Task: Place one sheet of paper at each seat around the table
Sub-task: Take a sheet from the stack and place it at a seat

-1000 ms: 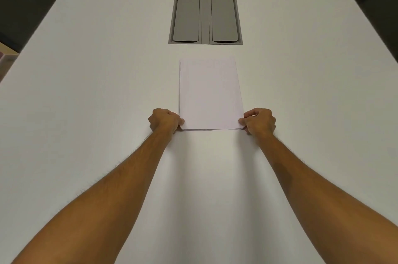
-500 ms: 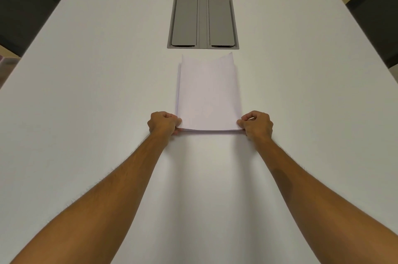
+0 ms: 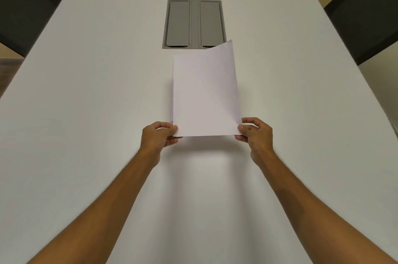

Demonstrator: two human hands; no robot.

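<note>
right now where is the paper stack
In the head view the paper stack is held up at centre, above the white table, pinched at its near corners by the left hand and right hand, its far corner overlapping the grey floor-box cover.

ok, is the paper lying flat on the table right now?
No: the paper is lifted and tilted, pinched at its near corners by the left hand and right hand, its far corner overlapping the grey hatch.

Bare table [image 3: 86, 112] all round; only the flush grey hatch [image 3: 194, 24] lies ahead
</note>
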